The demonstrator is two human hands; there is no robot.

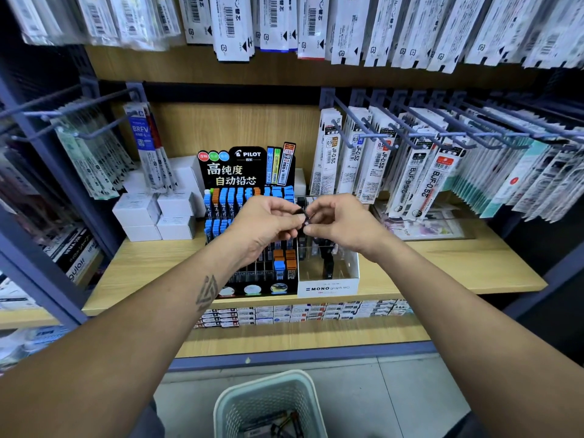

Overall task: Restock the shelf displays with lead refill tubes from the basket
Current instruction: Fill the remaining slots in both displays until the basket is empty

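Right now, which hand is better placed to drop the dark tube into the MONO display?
Probably the right hand: it pinches the dark tube with the left hand and hangs directly above the MONO display.

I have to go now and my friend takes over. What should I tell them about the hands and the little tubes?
Left hand and right hand: both pinch one small dark item, likely a lead tube, held in front of the displays.
Pilot display: many blue and orange tubes standing in it, some front slots bare.
Mono display: only a few dark tubes.
Basket: on the floor below, more tubes left inside.
Left to do: slot this tube, then empty the basket.
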